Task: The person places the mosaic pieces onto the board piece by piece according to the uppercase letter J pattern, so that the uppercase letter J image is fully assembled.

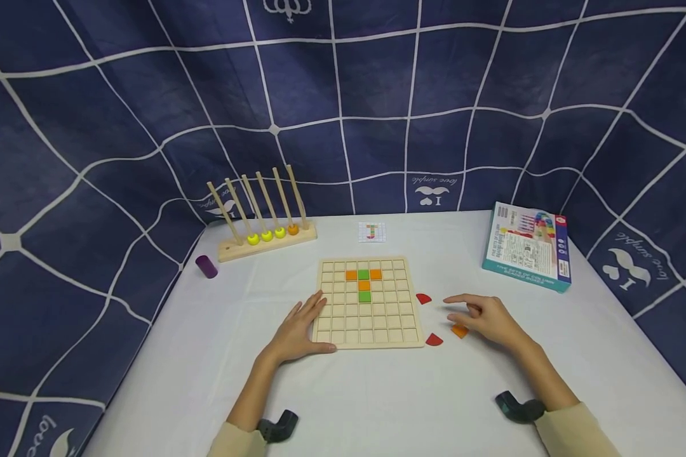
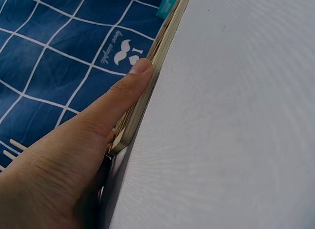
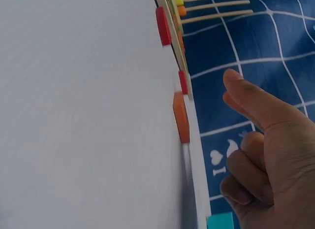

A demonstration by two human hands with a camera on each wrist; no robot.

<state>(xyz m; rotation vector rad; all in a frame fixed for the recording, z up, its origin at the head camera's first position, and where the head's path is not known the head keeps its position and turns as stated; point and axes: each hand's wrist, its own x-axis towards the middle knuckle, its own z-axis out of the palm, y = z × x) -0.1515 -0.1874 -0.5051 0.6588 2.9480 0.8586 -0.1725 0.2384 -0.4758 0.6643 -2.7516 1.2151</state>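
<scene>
A wooden grid board [image 1: 389, 320] lies on the white table, with several orange and green square tiles [image 1: 364, 285] set in a T shape in its cells. My left hand [image 1: 297, 330] rests at the board's left edge, fingers spread, and its thumb [image 2: 118, 98] lies along the near edge. To the right of the board, my right hand [image 1: 488, 320] hovers with index finger and thumb apart and the other fingers curled; nothing shows between them. Beneath it lies an orange piece [image 1: 460, 331]. Two red wedge pieces [image 1: 423, 298] sit between board and right hand.
A small pattern card [image 1: 372, 232] lies behind the board. At the back left stands a wooden peg rack [image 1: 269, 243] with yellow and orange beads, a purple cylinder [image 1: 206, 266] near it. A teal-edged box [image 1: 527, 246] lies at the back right, before a blue checked cloth [image 1: 377, 146].
</scene>
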